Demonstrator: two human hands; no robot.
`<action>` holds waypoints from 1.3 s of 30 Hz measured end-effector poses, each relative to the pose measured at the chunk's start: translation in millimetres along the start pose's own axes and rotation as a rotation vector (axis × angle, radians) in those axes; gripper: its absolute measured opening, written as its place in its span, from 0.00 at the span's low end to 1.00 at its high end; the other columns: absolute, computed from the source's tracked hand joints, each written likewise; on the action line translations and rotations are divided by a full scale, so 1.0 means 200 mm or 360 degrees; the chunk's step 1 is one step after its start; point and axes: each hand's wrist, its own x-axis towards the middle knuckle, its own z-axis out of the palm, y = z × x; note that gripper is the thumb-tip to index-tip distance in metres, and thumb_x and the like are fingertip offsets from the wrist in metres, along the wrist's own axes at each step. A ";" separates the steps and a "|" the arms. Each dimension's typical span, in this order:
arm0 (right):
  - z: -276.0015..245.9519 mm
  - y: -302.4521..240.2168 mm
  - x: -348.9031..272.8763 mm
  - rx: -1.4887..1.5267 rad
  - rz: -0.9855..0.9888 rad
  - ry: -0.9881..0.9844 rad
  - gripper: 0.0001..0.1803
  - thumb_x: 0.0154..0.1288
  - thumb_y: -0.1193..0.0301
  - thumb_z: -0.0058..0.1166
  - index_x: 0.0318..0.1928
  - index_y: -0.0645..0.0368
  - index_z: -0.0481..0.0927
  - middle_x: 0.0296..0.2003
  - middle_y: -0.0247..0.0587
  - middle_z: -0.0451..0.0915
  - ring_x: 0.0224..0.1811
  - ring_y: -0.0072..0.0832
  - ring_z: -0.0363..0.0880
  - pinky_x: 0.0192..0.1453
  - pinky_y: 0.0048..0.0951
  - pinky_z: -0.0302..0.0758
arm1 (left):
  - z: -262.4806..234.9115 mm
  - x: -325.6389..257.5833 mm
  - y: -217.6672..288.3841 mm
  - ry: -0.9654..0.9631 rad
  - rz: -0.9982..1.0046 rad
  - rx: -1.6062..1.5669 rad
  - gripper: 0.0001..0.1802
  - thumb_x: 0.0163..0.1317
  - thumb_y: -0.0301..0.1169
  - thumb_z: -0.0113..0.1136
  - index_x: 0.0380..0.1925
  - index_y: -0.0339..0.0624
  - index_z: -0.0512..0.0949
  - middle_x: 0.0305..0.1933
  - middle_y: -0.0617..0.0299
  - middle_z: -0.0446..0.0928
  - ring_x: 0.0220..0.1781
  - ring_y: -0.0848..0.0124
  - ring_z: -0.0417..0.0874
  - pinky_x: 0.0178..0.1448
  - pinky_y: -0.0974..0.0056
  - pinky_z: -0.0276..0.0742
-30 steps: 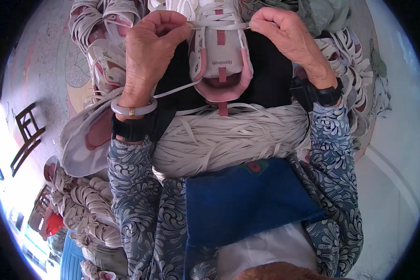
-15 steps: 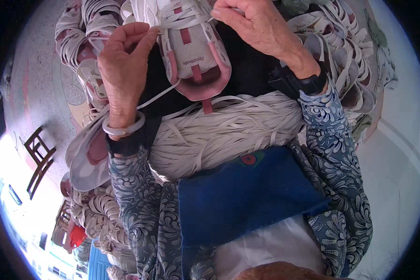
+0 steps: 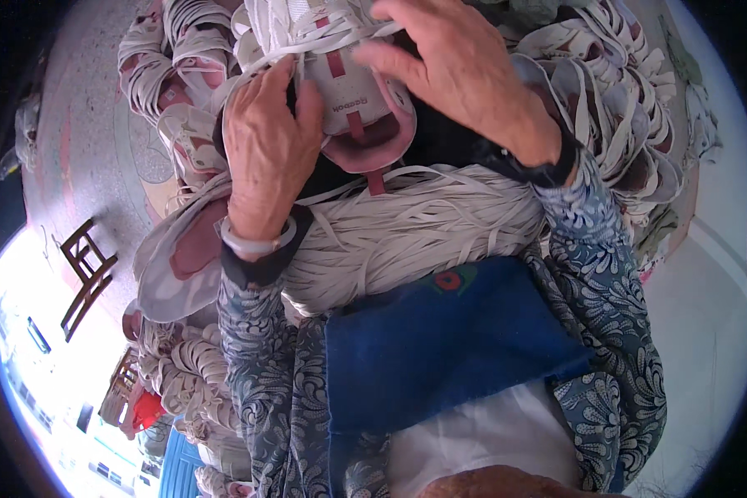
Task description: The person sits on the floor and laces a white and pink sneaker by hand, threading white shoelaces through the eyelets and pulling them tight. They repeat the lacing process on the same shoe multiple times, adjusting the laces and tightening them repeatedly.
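A white sneaker (image 3: 358, 106) with pink collar lining lies ahead of me, its heel toward me. Its flat white shoelace (image 3: 340, 40) crosses the tongue and runs toward both hands. My left hand (image 3: 270, 145) rests at the shoe's left side, its fingers stretched out by the lace and its thumb apart. Over the right side of the shoe hangs my right hand (image 3: 469, 79), thumb and fingers apart, with the lace passing into the gap between them. A thick bundle of white laces (image 3: 415, 232) lies across my lap, nearer than the shoe.
Several laced shoe uppers (image 3: 614, 100) are heaped at the right, and more shoes (image 3: 192, 137) stand at the left. A loose pale upper (image 3: 183, 257) lies by my left forearm. A small wooden chair (image 3: 87, 274) is on the floor at the far left.
The fingers of both hands, pinched on the lace before, are now apart. My left hand has moved right, closer to the shoe; the right hand has come slightly lower over it.
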 end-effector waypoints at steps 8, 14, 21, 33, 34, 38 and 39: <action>0.24 0.18 -0.03 -0.0212 -0.0523 0.0442 0.10 0.63 0.71 0.52 0.40 0.66 0.72 0.32 0.47 0.71 0.34 0.38 0.72 0.39 0.38 0.72 | 0.04 0.03 0.00 0.0124 -0.0105 -0.0108 0.11 0.56 0.24 0.51 0.40 0.38 0.75 0.30 0.47 0.79 0.34 0.49 0.81 0.38 0.53 0.77; 0.18 0.11 -0.02 -0.0202 -0.0243 0.0159 0.09 0.56 0.77 0.52 0.38 0.60 0.72 0.31 0.43 0.77 0.38 0.42 0.81 0.38 0.34 0.80 | 0.02 0.08 -0.02 -0.0061 0.0262 0.0159 0.13 0.53 0.22 0.53 0.40 0.42 0.73 0.24 0.49 0.77 0.29 0.50 0.80 0.35 0.53 0.75; 0.16 -0.06 0.06 -0.0959 -0.0333 -0.0002 0.07 0.48 0.74 0.56 0.31 0.60 0.78 0.35 0.41 0.76 0.37 0.40 0.80 0.37 0.36 0.78 | 0.03 0.17 0.00 0.0053 0.0522 0.0631 0.08 0.50 0.25 0.58 0.32 0.45 0.75 0.28 0.57 0.76 0.35 0.57 0.78 0.41 0.56 0.71; -0.01 -0.20 -0.11 0.1955 0.0130 0.0217 0.05 0.63 0.74 0.55 0.38 0.63 0.77 0.37 0.38 0.79 0.31 0.21 0.75 0.35 0.24 0.74 | -0.22 -0.15 0.35 0.0401 0.0049 -0.0891 0.08 0.51 0.20 0.67 0.29 0.39 0.77 0.30 0.60 0.80 0.28 0.73 0.79 0.35 0.71 0.75; 0.01 -0.21 -0.11 0.1780 0.0207 0.0055 0.08 0.67 0.72 0.52 0.41 0.63 0.76 0.39 0.38 0.80 0.29 0.17 0.74 0.33 0.22 0.73 | -0.22 -0.16 0.38 0.0329 0.0118 -0.0889 0.08 0.51 0.20 0.67 0.29 0.39 0.77 0.30 0.61 0.80 0.28 0.74 0.79 0.36 0.71 0.75; 0.16 -0.18 -0.10 0.1358 -0.0003 -0.0057 0.09 0.70 0.67 0.47 0.36 0.61 0.74 0.29 0.27 0.74 0.30 0.15 0.72 0.35 0.20 0.71 | -0.20 -0.19 0.39 -0.0019 -0.0083 -0.1238 0.10 0.52 0.19 0.67 0.33 0.38 0.77 0.31 0.64 0.80 0.33 0.76 0.80 0.39 0.71 0.76; 0.09 -0.19 -0.10 0.1418 0.0094 -0.0088 0.09 0.70 0.68 0.47 0.36 0.60 0.74 0.28 0.26 0.73 0.30 0.15 0.72 0.35 0.20 0.70 | -0.20 -0.22 0.37 -0.0120 -0.0280 -0.1416 0.11 0.52 0.19 0.67 0.34 0.38 0.77 0.32 0.64 0.80 0.35 0.77 0.80 0.40 0.70 0.76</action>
